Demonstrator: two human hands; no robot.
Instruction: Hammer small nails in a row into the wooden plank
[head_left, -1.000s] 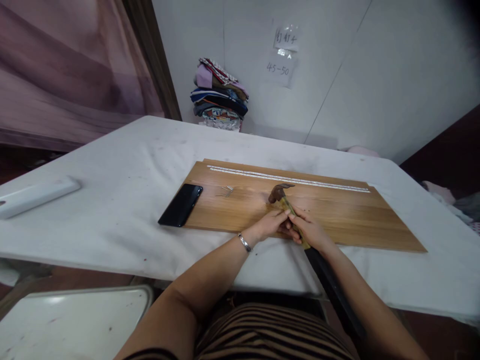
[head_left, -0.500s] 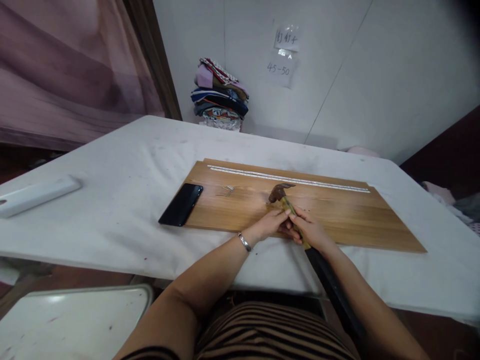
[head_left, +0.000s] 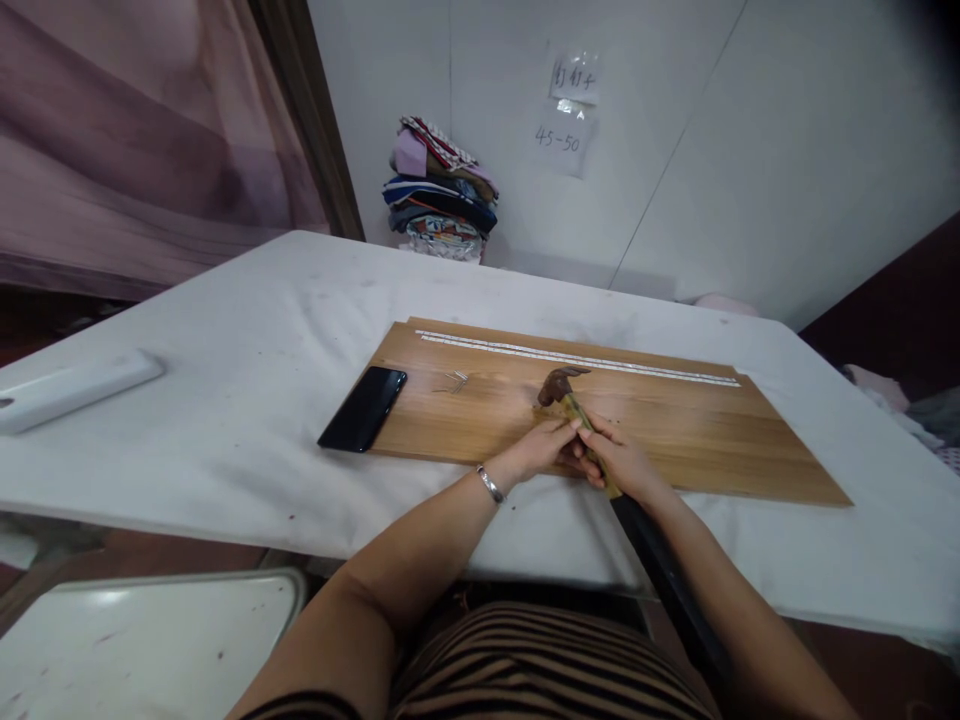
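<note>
Both hands meet at the near edge of the wooden board [head_left: 675,425]: the right hand [head_left: 626,462] is clamped on the hammer [head_left: 564,388], and the left hand [head_left: 541,447] closes fingertips against its handle. Loose nails [head_left: 452,380] lie at 10 o'clock and a black phone [head_left: 363,408] overhangs the board's left edge. Bare wood stretches toward 3 o'clock, with a white strip [head_left: 577,358] along the far edge.

Nothing is visibly changing: both hands [head_left: 585,455] are staying closed on the hammer [head_left: 574,410] over the board [head_left: 675,430].

Phone [head_left: 363,408] left of board [head_left: 697,430]
</note>
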